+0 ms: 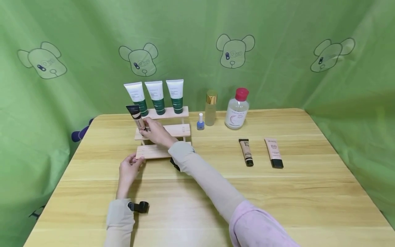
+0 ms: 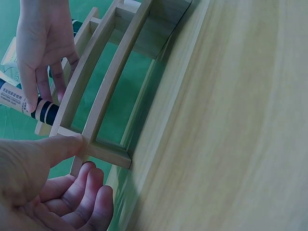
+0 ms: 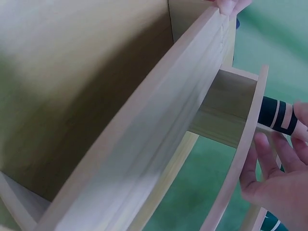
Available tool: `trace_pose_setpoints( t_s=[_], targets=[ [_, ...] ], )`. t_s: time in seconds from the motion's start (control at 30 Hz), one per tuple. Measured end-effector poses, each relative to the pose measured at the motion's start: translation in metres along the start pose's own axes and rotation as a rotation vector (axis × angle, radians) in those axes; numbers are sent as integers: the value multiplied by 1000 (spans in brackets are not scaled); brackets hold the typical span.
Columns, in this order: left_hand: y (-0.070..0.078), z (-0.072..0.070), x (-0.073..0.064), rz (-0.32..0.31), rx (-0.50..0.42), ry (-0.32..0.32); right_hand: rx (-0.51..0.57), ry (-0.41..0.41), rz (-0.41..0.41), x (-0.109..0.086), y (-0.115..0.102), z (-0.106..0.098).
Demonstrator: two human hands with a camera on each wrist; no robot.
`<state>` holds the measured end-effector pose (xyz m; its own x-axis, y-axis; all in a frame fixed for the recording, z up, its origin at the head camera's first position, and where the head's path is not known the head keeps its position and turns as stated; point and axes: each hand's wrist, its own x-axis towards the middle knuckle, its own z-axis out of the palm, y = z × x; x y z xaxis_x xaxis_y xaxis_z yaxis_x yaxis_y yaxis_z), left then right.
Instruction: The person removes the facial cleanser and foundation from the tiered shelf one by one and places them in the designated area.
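Observation:
My right hand [image 1: 158, 133] pinches a beige foundation tube [image 1: 139, 120] by its lower part, cap down, at the left end of the middle tier of a three-step wooden rack [image 1: 154, 151]. In the right wrist view the tube's black cap [image 3: 269, 111] is right at that tier's board. My left hand [image 1: 128, 171] holds the left corner of the front tier, thumb on top and fingers beneath, as the left wrist view shows. Three white-and-green tubes [image 1: 175, 94] stand in a row on the top tier, behind the beige tube.
Right of the rack stand a blue nail polish bottle [image 1: 200, 124], a gold-capped bottle [image 1: 210, 109] and a clear bottle [image 1: 236, 115] with a red cap. Farther right, a beige tube [image 1: 246, 151] and a pink BB tube [image 1: 273, 151] lie on the table [image 1: 293, 199].

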<state>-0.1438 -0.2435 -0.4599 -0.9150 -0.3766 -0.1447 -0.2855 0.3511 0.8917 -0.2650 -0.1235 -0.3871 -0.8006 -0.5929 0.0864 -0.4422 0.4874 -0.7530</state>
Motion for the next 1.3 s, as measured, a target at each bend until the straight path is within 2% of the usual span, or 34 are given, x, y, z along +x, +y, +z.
trace_pose_setpoints(
  t_s=[0.4, 0.57, 0.7, 1.1, 1.3],
  targets=[
    [-2, 1, -3, -2, -6, -10, 64, 16, 0, -5, 4, 4],
    [0, 0, -2, -10, -7, 3, 97, 18, -20, -7, 7, 1],
    [2, 0, -1, 7, -5, 3, 107, 28, -30, -10, 8, -4],
    [0, 2, 1, 25, -9, 33, 145, 48, -52, -30, 18, -15],
    [0, 1, 1, 23, -11, 26, 162, 76, -45, -41, 24, -19]
  ],
)
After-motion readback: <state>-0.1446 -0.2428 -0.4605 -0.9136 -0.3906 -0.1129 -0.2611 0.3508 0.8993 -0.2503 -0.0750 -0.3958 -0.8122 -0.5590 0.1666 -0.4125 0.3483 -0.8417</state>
